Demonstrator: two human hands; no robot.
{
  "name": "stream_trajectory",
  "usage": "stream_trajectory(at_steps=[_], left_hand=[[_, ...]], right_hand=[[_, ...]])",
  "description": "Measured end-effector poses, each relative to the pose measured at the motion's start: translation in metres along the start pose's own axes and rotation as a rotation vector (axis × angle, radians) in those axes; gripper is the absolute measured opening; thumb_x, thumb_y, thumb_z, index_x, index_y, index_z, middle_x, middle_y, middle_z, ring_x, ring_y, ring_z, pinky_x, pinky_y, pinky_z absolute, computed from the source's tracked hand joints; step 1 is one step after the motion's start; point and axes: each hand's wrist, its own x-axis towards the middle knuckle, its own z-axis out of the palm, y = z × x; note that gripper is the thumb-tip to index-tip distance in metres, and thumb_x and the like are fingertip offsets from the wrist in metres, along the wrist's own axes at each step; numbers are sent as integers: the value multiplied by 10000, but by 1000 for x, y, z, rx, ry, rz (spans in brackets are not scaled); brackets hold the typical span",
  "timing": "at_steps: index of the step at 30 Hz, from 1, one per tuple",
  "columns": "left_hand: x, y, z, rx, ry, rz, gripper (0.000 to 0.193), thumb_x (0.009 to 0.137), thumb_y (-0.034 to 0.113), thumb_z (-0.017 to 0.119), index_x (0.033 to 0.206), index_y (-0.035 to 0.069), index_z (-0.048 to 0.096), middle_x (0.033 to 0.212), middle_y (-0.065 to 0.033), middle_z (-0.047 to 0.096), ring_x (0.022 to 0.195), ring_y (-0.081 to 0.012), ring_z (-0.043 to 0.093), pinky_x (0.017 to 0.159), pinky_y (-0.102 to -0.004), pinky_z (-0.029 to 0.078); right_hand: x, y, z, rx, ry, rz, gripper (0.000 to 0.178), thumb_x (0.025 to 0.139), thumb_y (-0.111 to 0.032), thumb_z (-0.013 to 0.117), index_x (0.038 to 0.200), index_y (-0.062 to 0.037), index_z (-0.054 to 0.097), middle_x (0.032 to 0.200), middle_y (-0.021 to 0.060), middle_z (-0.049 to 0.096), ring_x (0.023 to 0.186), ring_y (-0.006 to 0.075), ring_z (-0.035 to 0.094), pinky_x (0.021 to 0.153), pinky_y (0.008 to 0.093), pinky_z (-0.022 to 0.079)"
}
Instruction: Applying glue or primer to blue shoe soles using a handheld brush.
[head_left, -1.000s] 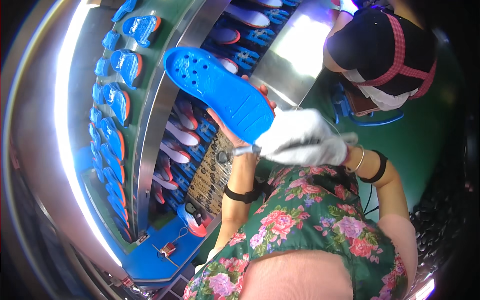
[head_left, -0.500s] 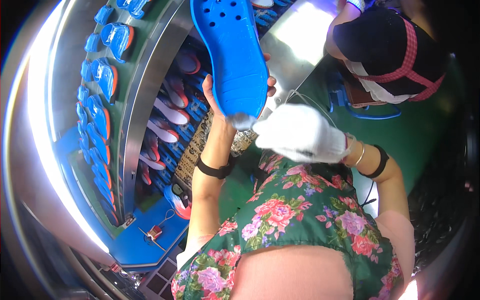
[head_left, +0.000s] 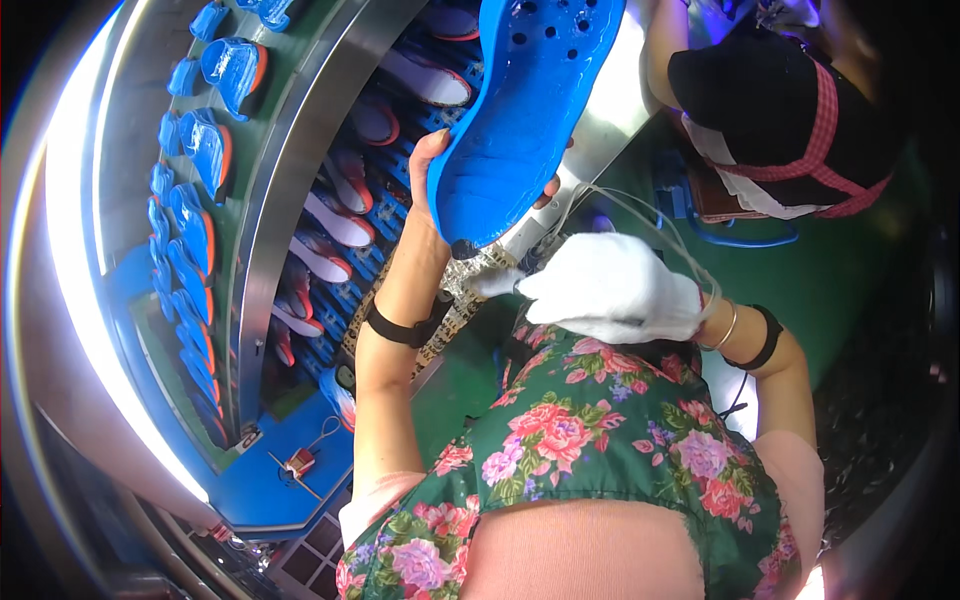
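A long blue shoe sole (head_left: 515, 120) with round holes at its far end is held up in front of me; its inner face looks wet and shiny. My bare left hand (head_left: 432, 185) grips it from underneath, the thumb on its left edge and fingertips showing at the right edge. At the near end a dark patch shows on the rim. My right hand (head_left: 612, 290), in a white knitted glove, is closed on a brush (head_left: 496, 283) whose blurred grey bristles point left, just below the sole and apart from it. The glove hides most of its handle.
On the left, a green conveyor belt (head_left: 250, 150) behind a metal rail carries several blue and orange shoe parts. Beneath it lie rows of white and red shoes (head_left: 340, 220). A thin clear tube (head_left: 660, 215) loops near my glove. A co-worker in a pink-checked apron (head_left: 770, 130) is at the upper right.
The sole has moved right and tilted, its near end now pointing down-left. My gloved hand has lowered slightly, and the brush has come away from the sole's near end.
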Motion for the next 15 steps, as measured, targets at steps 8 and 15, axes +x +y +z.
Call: stream_trajectory(at_steps=[8,15], left_hand=[[7,10,-5,181,120,-90,1046,807,646,632,1546,-31,332,1421,-300,478,992,-394,611,769,-439,488],[13,5,-14,-42,53,16,940,871,612,545,1508,-59,383,1392,-310,532,1062,-432,650,893,-513,522]], right_hand=[[6,9,-14,-82,56,-17,194,780,11,778,963,-53,771,1042,131,747,877,275,708,809,392,566],[6,13,-9,34,171,341,131,796,-26,785,926,-30,766,972,104,752,900,257,713,828,363,557]])
